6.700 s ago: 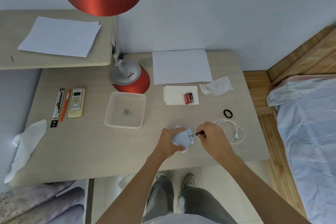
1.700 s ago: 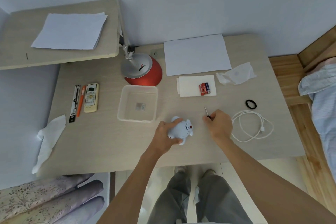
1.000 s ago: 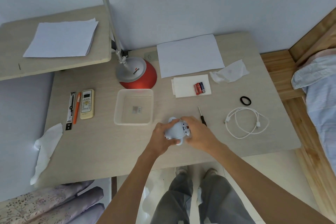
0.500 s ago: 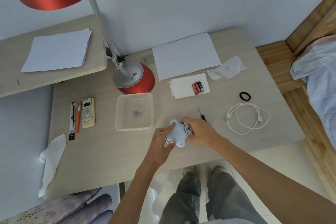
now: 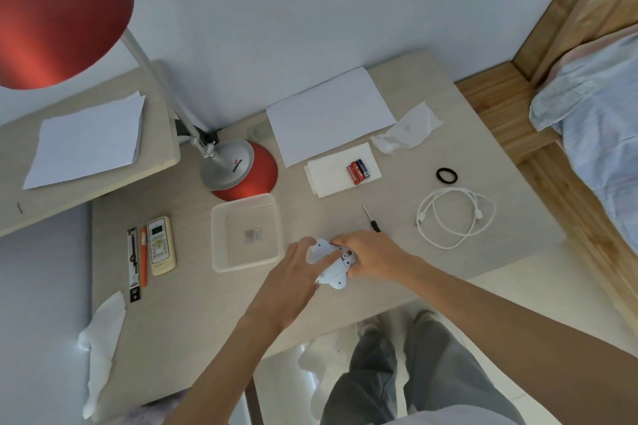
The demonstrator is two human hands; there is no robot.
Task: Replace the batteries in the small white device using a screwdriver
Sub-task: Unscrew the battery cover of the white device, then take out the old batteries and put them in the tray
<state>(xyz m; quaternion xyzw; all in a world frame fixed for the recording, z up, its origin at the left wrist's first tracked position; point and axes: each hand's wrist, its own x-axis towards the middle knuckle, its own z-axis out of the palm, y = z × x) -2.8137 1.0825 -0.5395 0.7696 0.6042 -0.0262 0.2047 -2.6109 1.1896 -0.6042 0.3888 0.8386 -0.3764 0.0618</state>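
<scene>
step: likely clearing the battery bay | left hand (image 5: 297,272) fingers curled round white device (image 5: 330,271), brace firmly | right hand (image 5: 376,257) fingers pinch its 2 o'clock end (bay half-hidden) | lift gently

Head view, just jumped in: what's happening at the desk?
A person holds the small white device at the near side of the desk: the left hand grips its side while the right hand curls its fingers around what looks like its opened battery bay. The screwdriver lies untouched on the desk beyond them. Spare batteries sit on a napkin farther back.
</scene>
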